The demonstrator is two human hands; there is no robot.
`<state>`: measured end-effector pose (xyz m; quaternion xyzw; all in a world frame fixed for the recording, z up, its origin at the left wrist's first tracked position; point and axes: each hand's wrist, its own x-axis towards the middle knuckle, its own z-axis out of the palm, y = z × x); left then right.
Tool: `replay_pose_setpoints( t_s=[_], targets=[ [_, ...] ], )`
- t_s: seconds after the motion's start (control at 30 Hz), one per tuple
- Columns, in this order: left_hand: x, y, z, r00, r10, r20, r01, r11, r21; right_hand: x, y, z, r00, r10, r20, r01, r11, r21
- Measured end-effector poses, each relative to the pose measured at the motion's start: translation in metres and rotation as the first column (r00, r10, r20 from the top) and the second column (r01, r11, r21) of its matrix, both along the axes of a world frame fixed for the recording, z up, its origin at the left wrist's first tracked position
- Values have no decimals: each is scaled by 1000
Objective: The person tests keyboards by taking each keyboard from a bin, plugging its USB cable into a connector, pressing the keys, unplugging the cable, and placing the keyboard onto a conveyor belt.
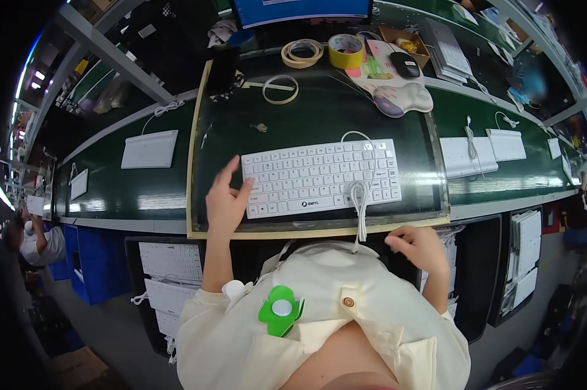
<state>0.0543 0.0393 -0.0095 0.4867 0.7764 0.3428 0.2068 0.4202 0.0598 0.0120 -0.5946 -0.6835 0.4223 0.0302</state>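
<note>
One keyboard; positioning step, apparently. Left hand alongside, fingers spread; right hand curled, hold unclear. Any shift calls for grip.

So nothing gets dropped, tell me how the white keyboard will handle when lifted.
The white keyboard should stay stiff, being a flat slab. Its bundled cable, draped across it and past its near side, may swing or slide off.

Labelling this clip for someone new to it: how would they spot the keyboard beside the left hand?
Start at the monitor, then the green work surface before it. The white keyboard lies across its near half, the left hand at its left end. Unlike the plain white slabs to either side, it shows rows of keys.
</note>
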Motion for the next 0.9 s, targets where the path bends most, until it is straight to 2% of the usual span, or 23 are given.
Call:
replay_pose_setpoints(
  t_s=[0.07, 0.1, 0.13, 0.17, 0.23, 0.27, 0.33, 0.4, 0.47, 0.53, 0.6, 0.63, 0.73, 0.9],
  targets=[
    [-1, 13, 9, 978, 11, -210, 21, 989, 150, -2, -13, -37, 993, 102, 57, -102, 995, -16],
    [0, 22, 18, 977, -34, -209, 61, 990, 126, -4, -18, -66, 983, 180, -25, -179, 984, 15],
    [-3, 32, 18, 956, -100, -276, 139, 982, 128, -22, -16, -59, 989, 120, -87, -136, 966, -218],
    [-6, 45, 17, 926, -160, -343, 214, 969, 125, -31, -26, -86, 888, -145, -437, -42, 919, -391],
    [-17, 68, 11, 863, -241, -443, 308, 948, 83, -58, -26, -81, 722, -194, -664, -212, 851, -480],
    [-25, 82, 3, 838, -269, -475, 331, 942, 51, -68, -21, -68, 726, -266, -634, -255, 752, -607],
    [-34, 103, -14, 795, -332, -508, 361, 931, -43, -86, -5, -50, 593, -170, -787, -402, 785, -472],
    [-42, 115, -24, 764, -386, -517, 357, 920, -160, -102, 26, -30, 589, -19, -808, -392, 868, -306],
    [-40, 114, -17, 799, -376, -470, 387, 919, -77, -124, 64, -20, 593, 95, -799, -233, 971, -58],
    [-32, 108, -9, 820, -365, -440, 423, 906, 36, -146, 106, -14, 582, 141, -801, -186, 982, 38],
    [-25, 103, -5, 826, -379, -418, 448, 890, 79, -165, 133, -22, 524, 153, -838, -163, 984, 78],
    [-24, 101, -5, 840, -362, -403, 445, 886, 131, -173, 140, -24, 486, 97, -868, -159, 987, 21],
    [-18, 93, -6, 873, -293, -389, 398, 891, 221, -201, 146, -30, 369, 151, -917, -147, 984, 103],
    [-24, 93, -19, 890, -242, -387, 371, 878, 304, -220, 145, -43, 410, 161, -898, -56, 987, 151]
  ],
)
